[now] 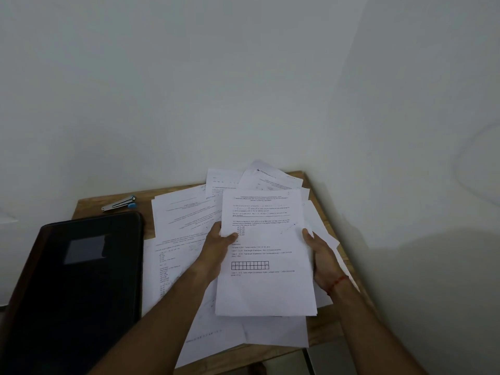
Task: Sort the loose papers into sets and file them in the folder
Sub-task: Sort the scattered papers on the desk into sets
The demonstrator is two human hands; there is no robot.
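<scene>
a small stack of printed sheets [266, 253] is held up over the middle of the desk, toward its right edge. its top page shows typed questions and a small grid. the left hand [219, 242] grips the stack's left edge with the thumb over the front. the right hand [322, 255] clasps the right edge, fingers curled behind. both hands are grasping the one stack, so neither is free.

this looks like the sorting step: one set in hand, nothing filed. under and around it the loose papers [184, 228] lie fanned and overlapping, from the far right corner down to the near edge. the next move likely calls for matching the top page's heading against those below. then a fitting sheet is added, or the set is laid apart from the heap. the print is too small to tell which sheets belong together.

the black folder [78, 280] lies closed along the left edge. opening it would need one hand freed. a stapler [119, 203] with blue trim lies near the far left corner, apart from the papers. the desk [89, 209] is bare wood, pushed into a corner of plain white walls [243, 77], and the light is dim.
</scene>
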